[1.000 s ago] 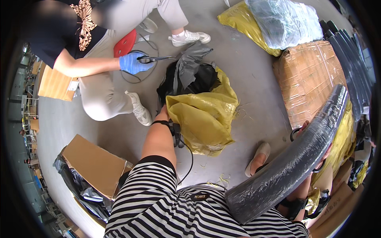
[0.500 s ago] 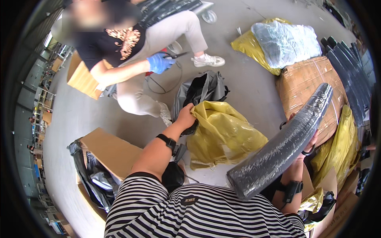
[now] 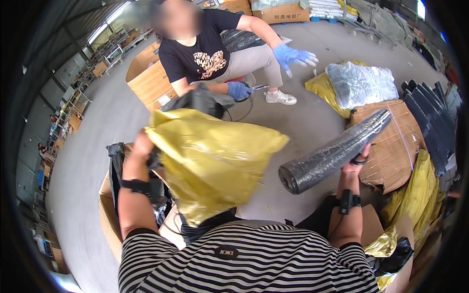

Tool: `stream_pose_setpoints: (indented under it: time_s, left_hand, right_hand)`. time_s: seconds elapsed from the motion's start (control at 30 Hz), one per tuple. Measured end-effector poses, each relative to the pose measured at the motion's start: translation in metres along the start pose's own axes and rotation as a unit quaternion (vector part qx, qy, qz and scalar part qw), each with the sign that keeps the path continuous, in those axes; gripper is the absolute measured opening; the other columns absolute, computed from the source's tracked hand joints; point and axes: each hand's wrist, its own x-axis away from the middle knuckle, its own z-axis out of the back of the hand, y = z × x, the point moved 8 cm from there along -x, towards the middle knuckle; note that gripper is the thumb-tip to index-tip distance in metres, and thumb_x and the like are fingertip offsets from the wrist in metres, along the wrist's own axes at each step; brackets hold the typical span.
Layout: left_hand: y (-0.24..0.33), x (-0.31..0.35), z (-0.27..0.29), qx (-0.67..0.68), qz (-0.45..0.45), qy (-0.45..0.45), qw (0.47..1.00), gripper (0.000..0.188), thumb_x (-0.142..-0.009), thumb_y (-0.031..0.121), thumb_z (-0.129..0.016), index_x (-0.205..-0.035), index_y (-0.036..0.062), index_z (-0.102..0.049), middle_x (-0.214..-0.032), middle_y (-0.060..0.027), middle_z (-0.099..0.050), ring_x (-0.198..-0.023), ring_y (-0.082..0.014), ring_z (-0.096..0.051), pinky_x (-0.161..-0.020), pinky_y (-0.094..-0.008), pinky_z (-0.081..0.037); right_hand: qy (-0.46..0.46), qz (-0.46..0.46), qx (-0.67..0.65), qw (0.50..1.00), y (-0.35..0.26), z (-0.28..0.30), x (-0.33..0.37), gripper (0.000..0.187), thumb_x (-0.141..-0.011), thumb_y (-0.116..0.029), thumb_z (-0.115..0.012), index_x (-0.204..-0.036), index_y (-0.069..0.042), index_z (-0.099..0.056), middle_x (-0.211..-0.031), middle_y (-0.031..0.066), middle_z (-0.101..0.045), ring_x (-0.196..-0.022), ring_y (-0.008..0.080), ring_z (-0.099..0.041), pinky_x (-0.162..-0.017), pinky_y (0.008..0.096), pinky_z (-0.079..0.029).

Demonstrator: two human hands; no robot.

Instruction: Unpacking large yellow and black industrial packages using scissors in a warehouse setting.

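My left hand is closed on the gathered edge of a large yellow plastic bag, which hangs spread out in front of me. A black and grey plastic bag shows behind its upper edge; whether my hand grips that too is hidden. On the right, my right hand holds up a long dark roll wrapped in shiny clear film, gripping it from underneath. The roll is tilted, its far end higher and farther right. It stays apart from the yellow bag.
Facing me, a seated person wears blue gloves, one spread, the other round a tool. An open carton lined with black plastic stands left. A strapped brown package, a clear-wrapped bundle and dark rolls lie right.
My left hand has swung the yellow bag up and to the left. The roll has shifted slightly left and away from my body. The other person has stretched one gloved hand out.
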Motion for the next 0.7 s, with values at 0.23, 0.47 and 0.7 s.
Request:
stream_pose_setpoints:
  time_s: [0.23,0.47,0.7]
  left_hand:
    - [-0.132,0.066,0.265,0.19,-0.02,0.225,0.955,0.04,-0.09,0.028,-0.054,-0.113,-0.0045,-0.06,-0.102,-0.0136,-0.066,-0.089,-0.0239,-0.063,-0.079,-0.0378,-0.051]
    - [-0.379,0.286,0.411,0.157,0.127,0.385,0.9,0.04,-0.091,0.031,-0.053,-0.115,-0.0011,-0.06,-0.103,-0.0133,-0.067,-0.09,-0.0269,-0.064,-0.079,-0.0382,-0.052]
    - [-0.394,0.309,0.468,0.066,0.273,0.601,0.748,0.041,-0.092,0.033,-0.051,-0.117,0.0022,-0.06,-0.105,-0.0129,-0.067,-0.092,-0.0298,-0.064,-0.079,-0.0386,-0.052]
  right_hand:
    - [-0.014,-0.079,-0.047,0.996,0.081,-0.057,-0.007,0.067,-0.079,-0.051,-0.07,-0.126,-0.009,-0.049,-0.12,0.009,-0.056,-0.11,0.029,-0.053,-0.099,0.0487,-0.042]
    - [0.017,-0.131,-0.066,0.989,0.169,-0.093,0.005,0.066,-0.082,-0.061,-0.059,-0.124,-0.01,-0.051,-0.119,0.009,-0.057,-0.114,0.0302,-0.052,-0.101,0.0492,-0.04]
    - [0.037,-0.185,-0.112,0.976,0.244,-0.122,0.012,0.067,-0.086,-0.064,-0.048,-0.126,-0.01,-0.05,-0.125,0.0111,-0.055,-0.117,0.0324,-0.05,-0.105,0.0504,-0.037]
